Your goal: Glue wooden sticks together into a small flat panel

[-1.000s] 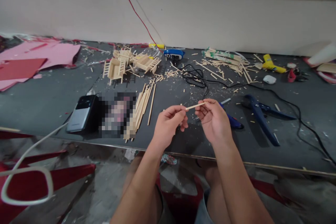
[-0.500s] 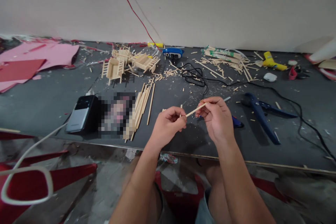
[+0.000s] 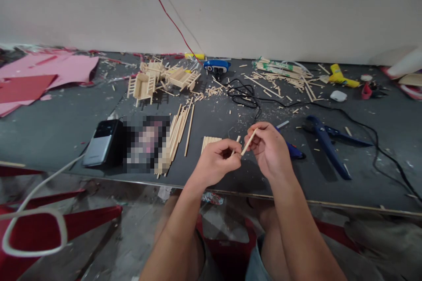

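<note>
My left hand [image 3: 220, 161] is closed with a short wooden stick [image 3: 238, 139] poking up from its fingers. Between the thumb and fingers of my right hand [image 3: 271, 147], a second wooden stick [image 3: 249, 141] slants down toward the left fingertips. Whether the two sticks touch, I cannot tell. Just behind my left hand lies a row of short sticks [image 3: 211, 139] set side by side, partly covered by the hand. A blue tool [image 3: 296, 151], mostly hidden, rests behind my right hand. Long loose sticks [image 3: 180, 129] lie to the left.
Blue cutters [image 3: 329, 147] lie at right, with a black cable [image 3: 349, 116] running past. Small wooden models [image 3: 143, 87] stand at the back left near a blue power strip [image 3: 216, 66]. A phone [image 3: 103, 140] leans near the front edge; packaged sticks [image 3: 278, 66] lie at the back.
The stick in my right hand has swung from a shallow slant to a steeper one. My left hand has shifted slightly right, uncovering the row of short sticks.
</note>
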Demonstrator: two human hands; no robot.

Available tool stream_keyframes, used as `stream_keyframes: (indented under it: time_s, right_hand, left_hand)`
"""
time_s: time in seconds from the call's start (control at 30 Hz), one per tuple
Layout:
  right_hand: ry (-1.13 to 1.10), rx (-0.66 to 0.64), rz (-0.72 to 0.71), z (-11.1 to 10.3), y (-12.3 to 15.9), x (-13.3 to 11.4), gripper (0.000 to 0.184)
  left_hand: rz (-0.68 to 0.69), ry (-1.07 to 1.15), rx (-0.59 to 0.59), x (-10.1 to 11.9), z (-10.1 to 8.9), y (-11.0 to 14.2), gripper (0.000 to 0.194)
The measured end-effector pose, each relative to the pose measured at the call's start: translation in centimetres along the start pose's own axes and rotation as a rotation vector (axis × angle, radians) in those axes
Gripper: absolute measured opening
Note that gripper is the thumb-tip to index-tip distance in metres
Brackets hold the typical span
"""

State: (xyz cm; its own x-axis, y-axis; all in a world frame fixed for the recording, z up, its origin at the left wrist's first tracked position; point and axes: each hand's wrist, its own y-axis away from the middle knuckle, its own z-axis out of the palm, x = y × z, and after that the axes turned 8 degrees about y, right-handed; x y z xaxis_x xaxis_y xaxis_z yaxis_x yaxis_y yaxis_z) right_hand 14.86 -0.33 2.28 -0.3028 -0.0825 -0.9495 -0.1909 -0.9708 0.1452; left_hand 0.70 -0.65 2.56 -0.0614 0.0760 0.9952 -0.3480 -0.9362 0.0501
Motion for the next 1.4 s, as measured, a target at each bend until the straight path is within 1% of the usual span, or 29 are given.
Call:
stream_keyframes:
  time_s: [0.13,0.2,0.27,0.4,0.53,0.7,0.97,1.17,1.3,1.4]
  right_hand:
    - [-0.078,-0.067,0.136,0.2,0.2,0.0,0.006]
    - [-0.092,-0.068,0.154,0.3,0.3,-0.1,0.007]
    - [-0.101,-0.048,0.133,0.3,0.2,-0.1,0.007]
    - [-0.123,0.039,0.096,0.2,-0.1,-0.3,0.006]
    - [-0.122,0.098,0.066,0.1,-0.2,-0.3,0.007]
    - [-0.123,0.099,0.004,0.2,-0.1,0.0,0.007]
    - [-0.147,0.093,-0.019,0.2,-0.2,0.2,0.007]
    - [-0.144,0.116,-0.016,0.4,0.0,0.1,0.007]
    - [-0.116,0.095,-0.033,0.6,0.4,-0.1,0.006]
    - [-0.106,0.080,-0.036,0.8,0.7,0.0,0.005]
  left_hand:
    - [0.029,0.031,-0.064,0.1,0.2,0.2,0.008]
    - [0.028,0.059,-0.060,0.1,0.2,0.3,0.006]
    - [0.012,0.093,-0.050,0.1,0.2,0.3,0.002]
    - [0.002,0.144,-0.052,-0.2,0.1,0.3,0.012]
    - [0.000,0.194,-0.034,-0.3,0.1,0.2,0.014]
    - [-0.017,0.198,-0.016,-0.3,0.0,0.0,0.014]
    - [-0.016,0.144,-0.011,-0.3,-0.1,0.0,0.013]
    - [0.012,0.106,-0.015,-0.3,-0.4,0.1,0.010]
    - [0.041,0.075,-0.032,-0.5,-0.7,0.3,0.010]
    - [0.061,0.067,-0.012,-0.7,-0.8,0.5,0.012]
